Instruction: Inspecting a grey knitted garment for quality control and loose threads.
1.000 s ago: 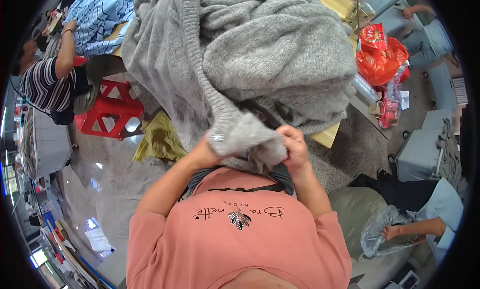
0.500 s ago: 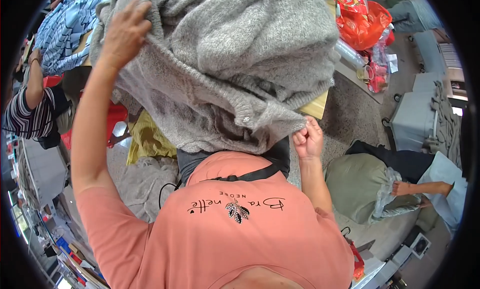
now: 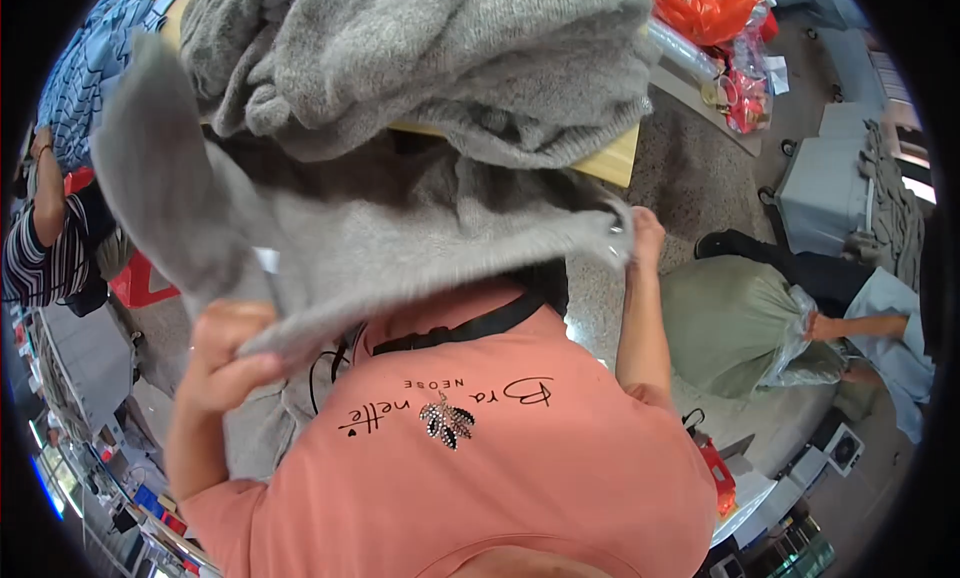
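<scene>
A grey knitted garment hangs stretched between my two hands, in front of my body and blurred by motion. My left hand, low on the left, is closed on its near edge; a small white label shows close by. My right hand grips the opposite corner, its fingers partly hidden by the cloth. One part of the garment swings up at the far left. Beyond it, a heap of grey knitwear lies on a wooden table.
A red plastic bag and clear packaging lie at the far right. On the right a person's hands hold a large green sack. A grey wheeled cart stands beyond. Another person in a striped top is at the left, beside blue checked cloth.
My left hand has come down and toward me from the heap, drawing the garment's edge with it. The garment has come away from the heap and spread out. My right hand keeps its corner.
</scene>
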### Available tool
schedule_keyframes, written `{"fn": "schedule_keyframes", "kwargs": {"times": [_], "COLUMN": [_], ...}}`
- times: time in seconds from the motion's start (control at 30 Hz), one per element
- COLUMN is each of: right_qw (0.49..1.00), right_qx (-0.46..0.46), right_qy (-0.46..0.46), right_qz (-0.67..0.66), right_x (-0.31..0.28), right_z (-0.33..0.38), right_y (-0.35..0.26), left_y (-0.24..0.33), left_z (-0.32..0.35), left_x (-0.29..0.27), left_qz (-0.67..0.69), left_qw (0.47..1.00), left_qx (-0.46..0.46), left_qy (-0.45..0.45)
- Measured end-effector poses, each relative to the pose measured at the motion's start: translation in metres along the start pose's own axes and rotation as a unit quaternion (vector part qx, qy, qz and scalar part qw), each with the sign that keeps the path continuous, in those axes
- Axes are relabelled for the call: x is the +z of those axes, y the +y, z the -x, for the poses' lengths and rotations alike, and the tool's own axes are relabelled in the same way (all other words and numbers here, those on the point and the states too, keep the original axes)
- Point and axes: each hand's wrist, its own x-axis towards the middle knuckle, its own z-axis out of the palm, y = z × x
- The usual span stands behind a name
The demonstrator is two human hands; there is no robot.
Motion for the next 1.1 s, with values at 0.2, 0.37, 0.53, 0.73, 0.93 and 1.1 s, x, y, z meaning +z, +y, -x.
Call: {"fn": "schedule_keyframes", "kwargs": {"times": [0.2, 0.37, 0.53, 0.73, 0.93, 1.1], "right_qw": [0.911, 0.806, 0.840, 0.750, 0.885, 0.932], "right_qx": [-0.266, -0.438, -0.390, -0.472, -0.269, 0.087], "right_qy": [-0.074, -0.246, -0.300, -0.338, -0.309, -0.283], "right_qz": [0.307, 0.313, 0.227, 0.317, 0.222, 0.209], "right_x": [0.026, 0.053, 0.066, 0.058, 0.002, 0.010], "right_z": [0.047, 0.078, 0.071, 0.051, 0.034, 0.034], "right_y": [-0.003, -0.086, -0.082, -0.078, -0.036, -0.037], "left_y": [-0.008, 0.026, 0.060, 0.075, 0.030, -0.076], "left_z": [-0.083, -0.129, -0.135, -0.134, -0.130, -0.127], "left_x": [0.074, 0.109, 0.136, 0.139, 0.059, 0.032], "left_qz": [0.207, 0.194, 0.226, 0.244, 0.275, 0.049], "left_qw": [0.975, 0.941, 0.899, 0.878, 0.959, 0.971], "left_qx": [0.081, 0.214, 0.279, 0.299, 0.069, -0.060], "left_qy": [-0.014, -0.177, -0.252, -0.282, 0.024, 0.225]}}
